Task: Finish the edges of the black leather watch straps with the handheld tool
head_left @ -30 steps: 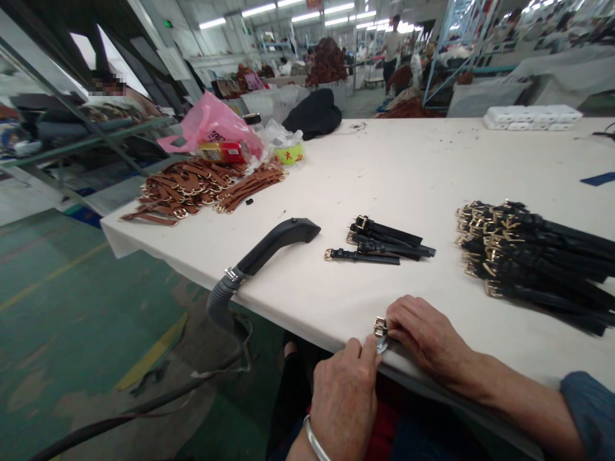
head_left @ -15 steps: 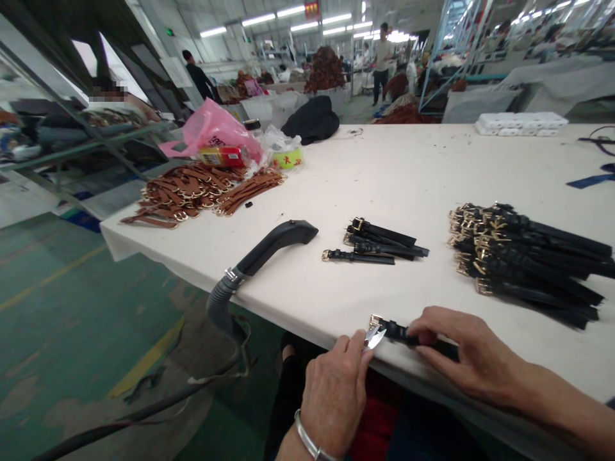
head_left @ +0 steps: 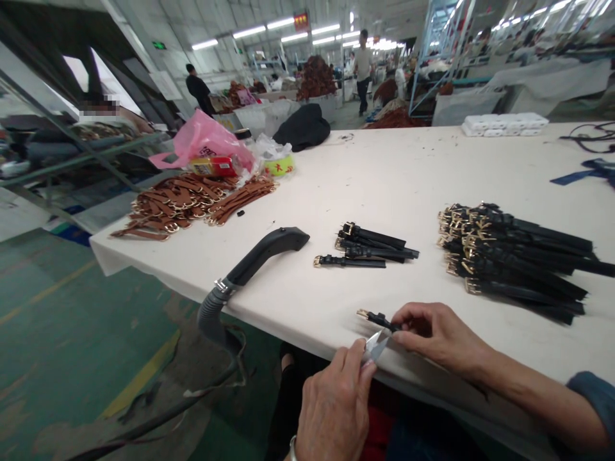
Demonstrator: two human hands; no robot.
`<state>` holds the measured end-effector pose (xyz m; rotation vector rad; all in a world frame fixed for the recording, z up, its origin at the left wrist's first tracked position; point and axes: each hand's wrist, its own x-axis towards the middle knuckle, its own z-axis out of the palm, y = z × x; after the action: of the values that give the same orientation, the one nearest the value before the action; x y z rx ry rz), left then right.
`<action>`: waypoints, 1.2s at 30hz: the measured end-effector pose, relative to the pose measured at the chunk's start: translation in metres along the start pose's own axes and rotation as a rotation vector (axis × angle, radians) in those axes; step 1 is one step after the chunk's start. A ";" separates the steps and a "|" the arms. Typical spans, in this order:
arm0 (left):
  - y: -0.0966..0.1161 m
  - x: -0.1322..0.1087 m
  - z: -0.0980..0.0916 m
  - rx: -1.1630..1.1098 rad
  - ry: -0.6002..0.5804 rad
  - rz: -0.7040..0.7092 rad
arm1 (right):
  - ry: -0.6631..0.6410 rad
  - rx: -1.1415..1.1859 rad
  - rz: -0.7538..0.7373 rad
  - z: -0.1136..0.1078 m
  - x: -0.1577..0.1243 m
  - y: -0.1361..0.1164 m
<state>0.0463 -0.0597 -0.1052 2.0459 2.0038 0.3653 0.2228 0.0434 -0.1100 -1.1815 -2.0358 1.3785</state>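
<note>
My left hand (head_left: 334,406) is closed around small thread snips (head_left: 377,346), whose two silver blades stand apart and point up and right. Their tips lie close beside a short black buckle strap (head_left: 379,319) at the table's front edge. Pinching that strap between thumb and fingers is my right hand (head_left: 439,336), which hides its far end. The strap's gold buckle points left. Beyond my hands lies a small group of black buckle straps (head_left: 372,251). A larger pile of black straps with gold buckles (head_left: 523,262) lies to the right.
A black suction nozzle (head_left: 269,253) on a grey hose rests over the table edge at left. Brown buckle straps (head_left: 177,202), a pink plastic bag (head_left: 204,137) and a black cap (head_left: 302,128) lie at the back left. A white package (head_left: 504,124) sits at the far edge.
The strap has turned in my right hand, its buckle now narrower to view. The snips have moved from near the buckle to along the strap by my right fingertips. The view has shifted slightly.
</note>
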 end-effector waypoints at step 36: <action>-0.004 0.007 -0.009 0.114 0.005 0.160 | -0.108 0.478 0.144 0.001 -0.003 0.004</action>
<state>0.0393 -0.0528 -0.0986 2.2844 1.9102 0.2921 0.2258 0.0408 -0.1139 -1.0680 -1.5744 1.8989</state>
